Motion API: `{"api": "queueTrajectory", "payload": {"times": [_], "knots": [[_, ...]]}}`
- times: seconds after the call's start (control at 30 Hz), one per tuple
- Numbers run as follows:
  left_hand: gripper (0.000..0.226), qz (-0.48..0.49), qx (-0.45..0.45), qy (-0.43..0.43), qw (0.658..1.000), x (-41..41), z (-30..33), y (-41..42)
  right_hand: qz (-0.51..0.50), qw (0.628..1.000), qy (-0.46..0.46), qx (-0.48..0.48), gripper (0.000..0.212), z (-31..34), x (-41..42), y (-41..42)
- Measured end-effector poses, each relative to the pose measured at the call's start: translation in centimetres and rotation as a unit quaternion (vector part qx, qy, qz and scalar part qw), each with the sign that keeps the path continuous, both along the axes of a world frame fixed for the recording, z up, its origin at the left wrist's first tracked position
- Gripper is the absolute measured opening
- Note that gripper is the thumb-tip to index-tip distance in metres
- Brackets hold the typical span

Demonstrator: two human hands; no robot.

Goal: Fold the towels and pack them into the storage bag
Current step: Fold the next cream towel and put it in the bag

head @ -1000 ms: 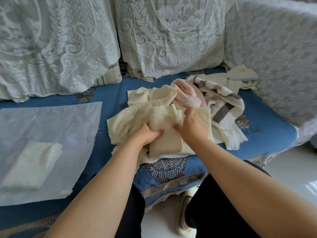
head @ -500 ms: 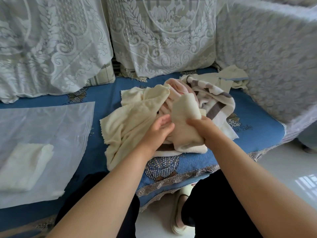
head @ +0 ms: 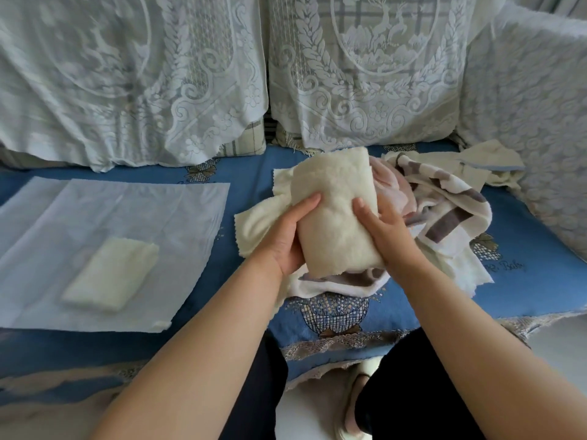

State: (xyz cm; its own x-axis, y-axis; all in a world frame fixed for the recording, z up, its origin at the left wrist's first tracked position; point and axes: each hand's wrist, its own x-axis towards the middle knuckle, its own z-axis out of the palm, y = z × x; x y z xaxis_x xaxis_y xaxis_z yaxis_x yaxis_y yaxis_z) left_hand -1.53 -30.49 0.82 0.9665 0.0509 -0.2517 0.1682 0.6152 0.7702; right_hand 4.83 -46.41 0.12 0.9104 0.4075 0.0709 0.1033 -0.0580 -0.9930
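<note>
A folded cream towel [head: 336, 217] was held above the sofa seat [head: 524, 249], left hand [head: 286, 239] and right hand [head: 384, 233] clasping its sides with curled fingers. One folded towel [head: 111, 274] already lay in the translucent storage bag [head: 127, 211] to the left. A loose pile [head: 444, 211] awaited folding; its count was unclear, and the bag's opening was hard to make out.

Left hand [head: 287, 236] fingers: hidden behind folded cream towel [head: 333, 214].
Pink towel [head: 389, 188]: mostly covered by pile.
Storage bag [head: 104, 236]: left edge cut off.
</note>
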Motion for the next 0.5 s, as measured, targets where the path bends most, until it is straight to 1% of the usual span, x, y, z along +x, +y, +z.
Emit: {"api": "queueTrajectory", "payload": {"times": [0.03, 0.07, 0.1, 0.13, 0.17, 0.2, 0.23, 0.27, 0.3, 0.33, 0.37, 0.4, 0.43, 0.5], "knots": [[0.053, -0.007, 0.002, -0.002, 1.0, -0.4, 0.4, 0.7, 0.058, 0.994, 0.079, 0.05, 0.059, 0.3, -0.1, 0.7], [0.057, -0.014, 0.021, -0.003, 1.0, -0.9, 0.8, 1.6, 0.101, 0.979, 0.155, 0.08, 0.063, 0.6, -0.2, 1.2], [0.061, -0.002, 0.068, 0.006, 0.998, -1.3, 1.1, 2.7, 0.138, 0.965, 0.206, 0.09, 0.063, 0.7, -0.2, 1.6], [0.063, 0.039, 0.151, 0.033, 0.987, -1.7, 1.3, 3.9, 0.162, 0.959, 0.216, 0.082, 0.061, 0.7, -0.4, 2.2], [0.064, 0.1, 0.265, 0.073, 0.956, -2.0, 1.2, 5.4, 0.163, 0.964, 0.201, 0.065, 0.059, 0.6, -0.5, 3.0], [0.063, 0.167, 0.392, 0.112, 0.898, -2.3, 0.8, 7.0, 0.135, 0.974, 0.179, 0.042, 0.058, 0.6, -0.7, 3.9], [0.06, 0.208, 0.522, 0.145, 0.815, -2.6, 0.3, 8.7, 0.096, 0.981, 0.167, 0.026, 0.056, 0.7, -0.9, 4.8], [0.054, 0.193, 0.637, 0.188, 0.722, -2.8, -0.4, 10.3, 0.062, 0.984, 0.163, 0.022, 0.049, 0.7, -1.1, 5.7], [0.048, 0.124, 0.717, 0.246, 0.64, -3.0, -1.2, 11.8, 0.038, 0.986, 0.158, 0.026, 0.038, 0.6, -1.2, 6.6], [0.046, 0.035, 0.756, 0.303, 0.579, -3.4, -2.0, 12.7, 0.026, 0.987, 0.153, 0.027, 0.027, 0.4, -1.1, 7.5], [0.05, -0.043, 0.764, 0.346, 0.542, -3.9, -2.8, 13.3, 0.024, 0.987, 0.157, 0.024, 0.021, 0.2, -1.2, 8.3], [0.056, -0.099, 0.762, 0.374, 0.52, -4.4, -3.5, 13.6, 0.031, 0.985, 0.171, 0.013, 0.02, 0.1, -1.2, 9.1], [0.063, -0.13, 0.759, 0.386, 0.509, -4.9, -4.2, 13.8, 0.045, 0.981, 0.187, -0.005, 0.022, -0.1, -1.3, 9.9], [0.075, -0.128, 0.763, 0.375, 0.51, -5.7, -4.9, 14.4, 0.069, 0.976, 0.201, -0.037, 0.032, -0.5, -1.5, 11.3]]}}
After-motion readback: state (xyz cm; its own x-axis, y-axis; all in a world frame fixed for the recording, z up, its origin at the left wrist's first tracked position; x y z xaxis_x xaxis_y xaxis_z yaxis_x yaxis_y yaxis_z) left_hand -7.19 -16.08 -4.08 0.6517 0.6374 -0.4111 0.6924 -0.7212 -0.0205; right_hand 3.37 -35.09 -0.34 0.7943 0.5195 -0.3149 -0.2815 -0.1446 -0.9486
